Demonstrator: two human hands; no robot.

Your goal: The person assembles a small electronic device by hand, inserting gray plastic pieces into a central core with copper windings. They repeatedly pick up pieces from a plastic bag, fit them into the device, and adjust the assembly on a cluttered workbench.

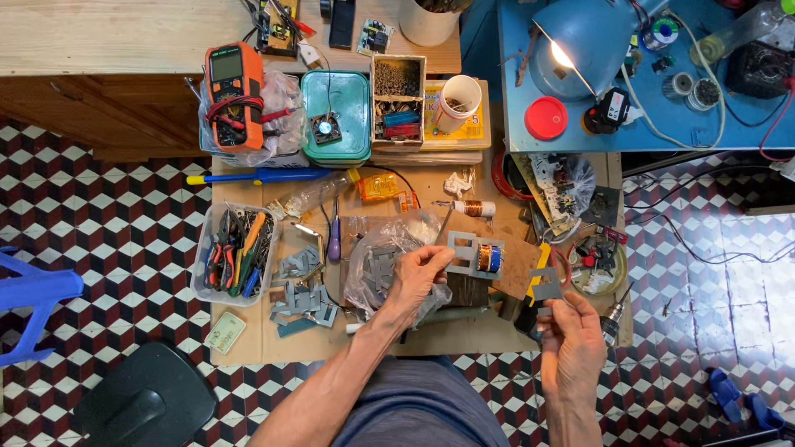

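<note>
Left hand point(418, 277) pinches a small transformer point(476, 255) by its grey core frame, held over the cluttered workboard point(248, 348). Right hand point(571, 339), beside it and apart, grips a grey metal lamination point(545, 284) between closed fingertips near the board's right edge.

An orange multimeter point(234, 95) is seen at the upper left of the frame, a teal lidded box point(336, 116) just right of it. A clear tray of pliers point(234, 252) is placed lower left; a blue desk lamp point(580, 45) is lit at upper right.
</note>
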